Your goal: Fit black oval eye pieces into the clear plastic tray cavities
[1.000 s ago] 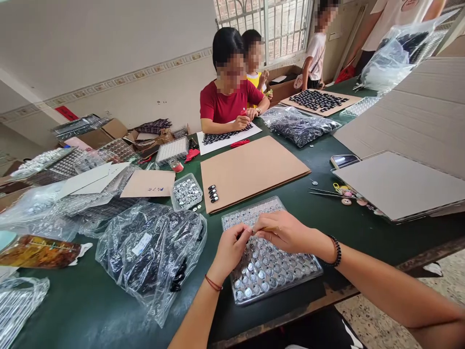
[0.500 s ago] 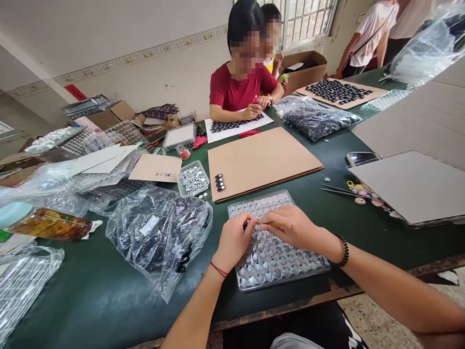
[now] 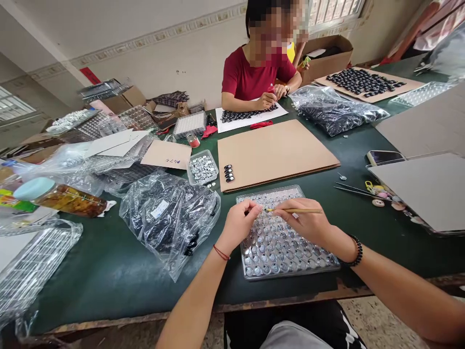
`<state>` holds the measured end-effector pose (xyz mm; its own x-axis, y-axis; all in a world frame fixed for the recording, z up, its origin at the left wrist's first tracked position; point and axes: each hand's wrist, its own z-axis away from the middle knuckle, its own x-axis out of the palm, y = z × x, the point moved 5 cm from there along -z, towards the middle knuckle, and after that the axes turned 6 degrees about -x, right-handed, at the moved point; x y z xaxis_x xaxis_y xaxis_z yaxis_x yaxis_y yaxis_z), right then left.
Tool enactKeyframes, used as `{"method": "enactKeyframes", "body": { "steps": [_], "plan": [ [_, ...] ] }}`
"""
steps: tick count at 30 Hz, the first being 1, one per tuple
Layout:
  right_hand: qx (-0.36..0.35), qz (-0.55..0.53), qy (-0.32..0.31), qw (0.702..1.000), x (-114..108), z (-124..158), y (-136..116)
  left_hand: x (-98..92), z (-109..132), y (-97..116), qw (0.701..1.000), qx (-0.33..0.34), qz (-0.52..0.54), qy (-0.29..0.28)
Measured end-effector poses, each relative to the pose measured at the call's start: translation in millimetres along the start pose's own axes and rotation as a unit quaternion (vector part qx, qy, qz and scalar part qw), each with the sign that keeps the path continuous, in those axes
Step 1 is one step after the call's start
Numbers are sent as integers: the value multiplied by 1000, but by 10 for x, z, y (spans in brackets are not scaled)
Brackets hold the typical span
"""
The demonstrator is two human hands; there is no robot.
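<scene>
A clear plastic tray filled with rows of small round silvery pieces lies on the green table near its front edge. Above its left part is my left hand, thumb and index finger pinched together; what they hold is too small to make out. My right hand grips a thin wooden stick, its tip close to my left fingertips. Beyond the tray lies a brown cardboard sheet with several black oval pieces at its left edge. Left of it stands a small tub of round silvery pieces.
A plastic bag of black pieces lies left of my hands. Tweezers and a grey board are at the right. Across the table, a person in a red shirt works over a white sheet.
The camera view has shifted, so the table's things appear farther right or higher. The stick in my right hand now lies nearly level and shows more of its length. Both hands stay over the tray.
</scene>
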<state>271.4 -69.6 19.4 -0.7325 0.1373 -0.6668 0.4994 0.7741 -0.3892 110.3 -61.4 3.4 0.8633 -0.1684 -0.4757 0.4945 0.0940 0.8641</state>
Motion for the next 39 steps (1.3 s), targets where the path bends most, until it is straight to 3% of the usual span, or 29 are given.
{"method": "enactKeyframes", "body": {
  "steps": [5, 8, 12, 14, 17, 19, 20, 22, 24, 25, 28, 30, 34, 39],
  "plan": [
    [45, -18, 59, 997, -87, 0, 38, -10, 6, 27, 997, -1, 75, 19],
    [79, -68, 94, 990, -113, 6, 67, 63, 28, 57, 996, 5, 89, 1],
    [129, -155, 89, 975, -82, 10, 82, 169, 83, 76, 994, 16, 105, -26],
    [159, -212, 98, 959, -86, 17, 89, 158, 86, 73, 993, 19, 112, -27],
    [205, -312, 170, 912, -148, 47, 130, 29, -14, 53, 989, 15, 144, -34],
    [225, -359, 220, 879, -184, 75, 163, -149, -146, 7, 968, -3, 250, -8],
    [231, -374, 232, 868, -187, 86, 174, -256, -211, -33, 942, -13, 333, 25],
    [233, -393, 231, 859, -166, 99, 181, -389, -296, -113, 875, -27, 478, 65],
    [226, -402, 212, 862, -125, 103, 169, -377, -298, -152, 843, -29, 533, 68],
    [221, -401, 202, 866, -106, 103, 157, -308, -270, -152, 850, -32, 524, 49],
    [206, -378, 182, 884, -73, 96, 119, 15, -106, -109, 914, -51, 401, -38],
    [194, -348, 177, 900, -72, 81, 102, 177, 8, -59, 942, -42, 324, -78],
    [139, -256, 147, 945, -74, 46, 74, 213, 101, 66, 986, 40, 153, -49],
    [41, -132, 62, 988, -44, 31, -47, 193, 73, 66, 997, 70, 21, -21]
  ]
}}
